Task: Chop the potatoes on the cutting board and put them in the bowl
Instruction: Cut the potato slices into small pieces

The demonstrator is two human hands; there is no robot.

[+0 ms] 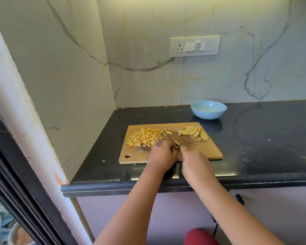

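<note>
Left hand (162,154) pins a slice (176,143), right hand (193,156) grips the knife (172,140); diced pile (144,137) done, slices (195,133) left, bowl (208,109) empty.

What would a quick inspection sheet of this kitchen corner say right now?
Surface: dark countertop, dusty smears and crumbs.
Job's things: wooden cutting board carries a diced potato pile at left and potato slices at right; blue bowl behind the board, no potato visible inside.
Clutter: a stray scrap by the board's left edge.
Hands: left hand steadies a potato piece; right hand holds the knife.
Cables: nothing seen.
Surroundings: marble walls, switch panel.
</note>
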